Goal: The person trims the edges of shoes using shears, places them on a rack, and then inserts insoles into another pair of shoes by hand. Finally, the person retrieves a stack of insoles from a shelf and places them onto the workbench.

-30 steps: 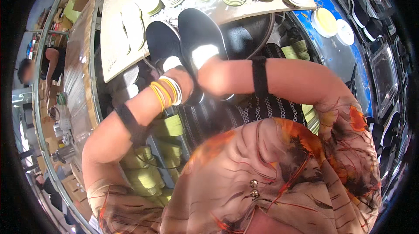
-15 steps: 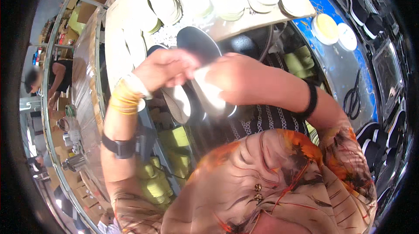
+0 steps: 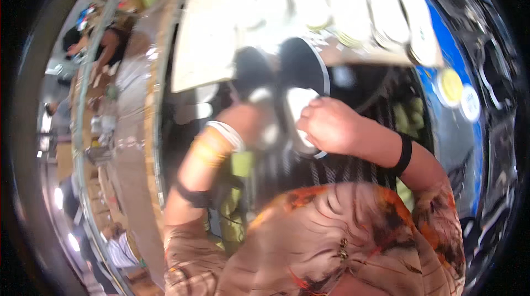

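Two dark slip-on shoes lie side by side in front of me, toes pointing away. My right hand (image 3: 328,125) is closed on the heel part of the right shoe (image 3: 302,64), whose opening shows a pale insole (image 3: 301,100) and a white sole edge. My left hand (image 3: 243,122) is at the rear of the left shoe (image 3: 251,69); motion smears its fingers, so its grip is unclear. That shoe is blurred too, with something pale in its opening.
Stacks of white insoles (image 3: 350,9) stand on the pale board (image 3: 201,47) beyond the shoes. Yellow-green pieces (image 3: 408,116) lie below the board. A yellow-topped round tub (image 3: 449,87) and a white lid (image 3: 470,102) sit at right. Another person (image 3: 107,47) works at far left.
My hands have moved apart, from close together over one shoe to one at each shoe. The shoes now lie parallel. The whole view has shifted, with the surroundings appearing farther right.
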Tool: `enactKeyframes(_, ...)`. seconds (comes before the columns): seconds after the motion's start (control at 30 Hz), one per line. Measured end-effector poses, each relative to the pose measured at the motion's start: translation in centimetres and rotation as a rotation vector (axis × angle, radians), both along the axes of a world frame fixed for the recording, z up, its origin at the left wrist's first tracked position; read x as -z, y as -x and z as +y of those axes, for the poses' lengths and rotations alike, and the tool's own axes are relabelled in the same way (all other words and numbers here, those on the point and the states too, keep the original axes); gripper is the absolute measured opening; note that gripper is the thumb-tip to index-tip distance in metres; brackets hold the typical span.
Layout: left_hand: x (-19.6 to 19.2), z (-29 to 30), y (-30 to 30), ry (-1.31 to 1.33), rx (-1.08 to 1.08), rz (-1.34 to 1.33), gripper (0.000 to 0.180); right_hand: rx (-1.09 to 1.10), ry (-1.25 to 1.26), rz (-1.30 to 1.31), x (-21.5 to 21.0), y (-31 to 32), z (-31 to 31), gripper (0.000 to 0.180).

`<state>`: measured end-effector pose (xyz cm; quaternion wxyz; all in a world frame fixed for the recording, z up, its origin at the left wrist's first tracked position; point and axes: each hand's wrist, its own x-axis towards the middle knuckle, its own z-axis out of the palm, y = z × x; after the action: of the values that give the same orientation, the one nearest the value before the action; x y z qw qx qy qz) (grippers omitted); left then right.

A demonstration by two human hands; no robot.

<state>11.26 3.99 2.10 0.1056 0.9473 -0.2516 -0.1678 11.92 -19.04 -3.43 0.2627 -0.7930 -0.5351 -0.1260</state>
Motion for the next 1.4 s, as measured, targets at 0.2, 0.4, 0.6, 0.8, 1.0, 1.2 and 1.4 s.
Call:
enactKeyframes(0.2,5.9,-2.4,0.6,-0.115,-0.034,0.007,0.037,0.079,0.782,0.345,-0.7,-0.7,3.0,0.04)
enactKeyframes(0.4,6.2,-2.5,2.4,-0.185,-0.077,0.124,0.083,0.157,0.85,0.356,-0.9,0.6,3.0,0.07)
enactKeyframes(0.6,9.8,-3.6,2.0,-0.338,-0.124,-0.284,0.05,0.335,0.835,0.197,2.1,1.0,4.6,0.059)
enactKeyframes(0.8,2.8,-0.3,-3.4,0.337,-0.252,0.393,0.061,-0.081,0.273,0.692,-2.0,-3.1,0.5,0.047)
enactKeyframes(1.0,8.0,-3.0,-1.9,0.352,-0.477,-0.039,0.049,0.17,0.101,0.509,-8.5,-1.6,-2.1,0.043)
enactKeyframes(1.2,2.4,7.6,2.8,0.501,-0.65,-0.14,0.035,0.372,0.065,0.582,-9.6,-1.6,-6.7,0.038)
enactKeyframes(1.4,-2.7,27.2,-10.9,0.177,-0.784,-0.308,0.03,0.66,0.22,0.809,-6.5,-2.6,-7.2,0.037)
